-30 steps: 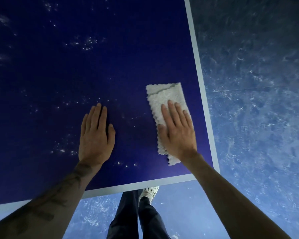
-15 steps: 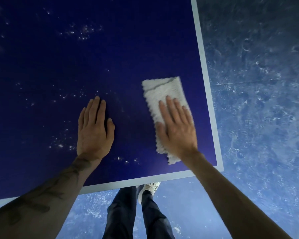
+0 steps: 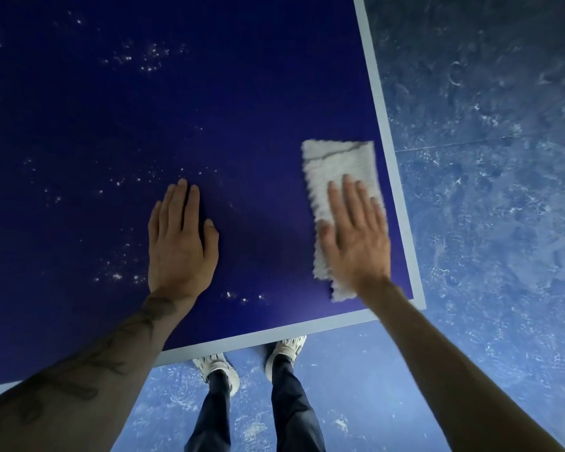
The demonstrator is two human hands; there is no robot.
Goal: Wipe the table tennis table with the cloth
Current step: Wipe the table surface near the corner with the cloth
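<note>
Right grip flat on cloth, fingers straight, seemingly pressing

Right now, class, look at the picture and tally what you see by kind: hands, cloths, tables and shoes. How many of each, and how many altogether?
Hands: 2, the left hand and the right hand
cloth: 1
table: 1
shoes: 2
Total: 6
</note>
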